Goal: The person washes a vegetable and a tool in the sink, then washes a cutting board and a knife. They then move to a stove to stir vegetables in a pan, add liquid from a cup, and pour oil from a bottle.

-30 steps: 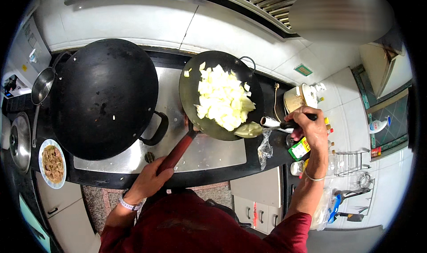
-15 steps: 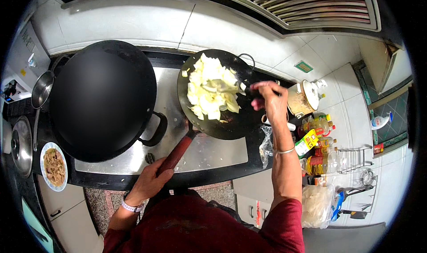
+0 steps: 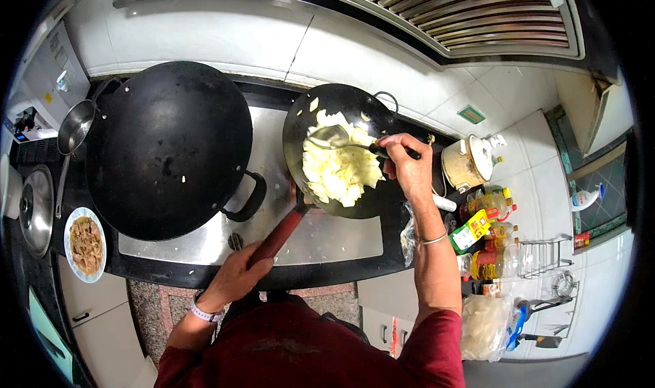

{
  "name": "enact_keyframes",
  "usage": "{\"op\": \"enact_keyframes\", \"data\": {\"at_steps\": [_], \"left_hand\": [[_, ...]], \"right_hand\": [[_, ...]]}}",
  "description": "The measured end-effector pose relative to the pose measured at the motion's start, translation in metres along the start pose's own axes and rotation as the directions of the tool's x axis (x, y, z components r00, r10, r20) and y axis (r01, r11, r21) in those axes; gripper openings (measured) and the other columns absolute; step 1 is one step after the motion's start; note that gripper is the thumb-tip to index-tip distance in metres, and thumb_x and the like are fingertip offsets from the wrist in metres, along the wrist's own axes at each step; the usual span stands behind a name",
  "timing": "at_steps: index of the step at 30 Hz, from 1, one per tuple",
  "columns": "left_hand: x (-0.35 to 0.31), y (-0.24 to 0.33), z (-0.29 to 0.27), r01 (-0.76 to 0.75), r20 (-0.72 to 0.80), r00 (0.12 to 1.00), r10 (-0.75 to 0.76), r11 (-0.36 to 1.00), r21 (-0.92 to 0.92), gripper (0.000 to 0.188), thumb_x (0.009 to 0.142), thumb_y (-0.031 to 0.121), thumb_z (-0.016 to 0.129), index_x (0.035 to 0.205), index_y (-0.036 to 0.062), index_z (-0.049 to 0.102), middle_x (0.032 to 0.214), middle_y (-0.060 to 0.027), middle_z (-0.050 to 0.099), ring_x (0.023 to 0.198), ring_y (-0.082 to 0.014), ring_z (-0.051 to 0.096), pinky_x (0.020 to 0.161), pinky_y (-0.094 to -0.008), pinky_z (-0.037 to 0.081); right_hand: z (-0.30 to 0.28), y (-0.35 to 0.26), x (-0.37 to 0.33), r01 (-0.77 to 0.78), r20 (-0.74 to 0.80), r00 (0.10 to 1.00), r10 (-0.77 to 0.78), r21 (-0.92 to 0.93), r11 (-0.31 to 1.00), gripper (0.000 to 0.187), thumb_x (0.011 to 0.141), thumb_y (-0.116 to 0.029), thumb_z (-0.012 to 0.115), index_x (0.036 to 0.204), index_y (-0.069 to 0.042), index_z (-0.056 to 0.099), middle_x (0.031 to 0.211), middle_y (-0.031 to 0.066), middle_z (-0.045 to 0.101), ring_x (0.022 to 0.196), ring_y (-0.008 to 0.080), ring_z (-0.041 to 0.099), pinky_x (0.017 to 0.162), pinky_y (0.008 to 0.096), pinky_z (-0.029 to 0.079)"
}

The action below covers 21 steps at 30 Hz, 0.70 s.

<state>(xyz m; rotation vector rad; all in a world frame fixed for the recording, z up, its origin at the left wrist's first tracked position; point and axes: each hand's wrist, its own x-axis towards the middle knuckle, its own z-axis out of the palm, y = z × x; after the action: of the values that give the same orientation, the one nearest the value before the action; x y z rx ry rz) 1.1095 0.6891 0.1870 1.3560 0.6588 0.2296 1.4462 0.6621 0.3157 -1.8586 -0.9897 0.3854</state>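
Note:
My left hand (image 3: pixel 239 276) is wrapped round the red-brown wooden handle (image 3: pixel 278 236) of a black wok (image 3: pixel 372 118) on the steel cooktop. In the wok lies a heap of chopped pale yellow-green vegetable (image 3: pixel 334 173) that looks like cabbage; a few bits cling to its wall. The fingers of my right hand (image 3: pixel 409 161) are closed on the black handle of a metal cooking spoon (image 3: pixel 330 137). Its rounded head rests over the upper left of the heap, among the pieces. A small loop handle shows on the wok's far right rim.
A larger black wok (image 3: pixel 167 156) fills the left of the cooktop (image 3: pixel 327 248). Farther left are a plate of cooked meat (image 3: pixel 86 246), a steel lid (image 3: pixel 37 211) and a small saucepan (image 3: pixel 75 127). At right stand a lidded pot (image 3: pixel 469 161), several bottles (image 3: pixel 501 262) and a yellow-green packet (image 3: pixel 471 231).
The spoon's head has moved up and left over the vegetable, and the heap is pushed together lower in the wok. My left hand stays on the handle. The whole view has shifted slightly.

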Motion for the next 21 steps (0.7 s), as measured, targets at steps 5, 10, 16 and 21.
{"op": "enact_keyframes", "data": {"at_steps": [5, 10, 16, 21], "left_hand": [[0.002, -0.003, 0.004, -0.01, -0.057, 0.998, 0.01, 1.0, -0.006, 0.04, 0.092, 0.025, 0.058, 0.123, -0.0009, 0.055, 0.074, 0.0005, 0.052, 0.066, -0.009, 0.046, 0.059, -0.0259, 0.039], [-0.002, 0.001, 0.0, -0.01, -0.022, 1.0, 0.009, 0.998, -0.055, 0.041, 0.092, 0.025, 0.058, 0.123, -0.0019, 0.054, 0.074, 0.0013, 0.051, 0.066, -0.0082, 0.046, 0.059, -0.0256, 0.038], [-0.002, 0.007, 0.002, 0.056, -0.004, 0.998, -0.056, 0.998, -0.029, 0.042, 0.093, 0.026, 0.058, 0.124, -0.0025, 0.054, 0.074, 0.0019, 0.051, 0.066, -0.0074, 0.045, 0.058, -0.0251, 0.038], [-0.003, 0.009, 0.001, 0.076, -0.021, 0.997, -0.077, 0.997, -0.026, 0.042, 0.093, 0.027, 0.058, 0.125, -0.0016, 0.054, 0.074, 0.0012, 0.052, 0.065, -0.0074, 0.046, 0.058, -0.0252, 0.039]], "right_hand": [[-0.075, -0.035, -0.018, -0.071, -0.009, 0.997, 0.071, -0.024, 0.997, 0.018, 0.085, -0.012, 0.058, 0.082, -0.003, 0.073, 0.068, 0.0024, 0.064, 0.046, 0.0061, 0.047, 0.042, 0.0228, 0.034], [-0.11, -0.041, -0.029, -0.078, -0.041, 0.997, 0.068, -0.317, 0.945, 0.016, 0.08, -0.009, 0.059, 0.084, -0.001, 0.072, 0.072, 0.0036, 0.066, 0.051, 0.0061, 0.048, 0.047, 0.0232, 0.037], [-0.069, 0.043, 0.003, -0.025, -0.014, 1.0, 0.026, 0.007, 1.0, 0.01, 0.082, -0.001, 0.06, 0.087, 0.0, 0.069, 0.093, 0.0054, 0.069, 0.062, 0.0095, 0.056, 0.055, 0.0263, 0.046], [-0.032, 0.012, -0.012, 0.573, 0.493, 0.756, -0.43, -0.181, 0.799, 0.014, 0.073, 0.006, 0.058, 0.085, 0.001, 0.063, 0.096, 0.0153, 0.066, 0.09, 0.0313, 0.065, 0.081, 0.0354, 0.051]]}}
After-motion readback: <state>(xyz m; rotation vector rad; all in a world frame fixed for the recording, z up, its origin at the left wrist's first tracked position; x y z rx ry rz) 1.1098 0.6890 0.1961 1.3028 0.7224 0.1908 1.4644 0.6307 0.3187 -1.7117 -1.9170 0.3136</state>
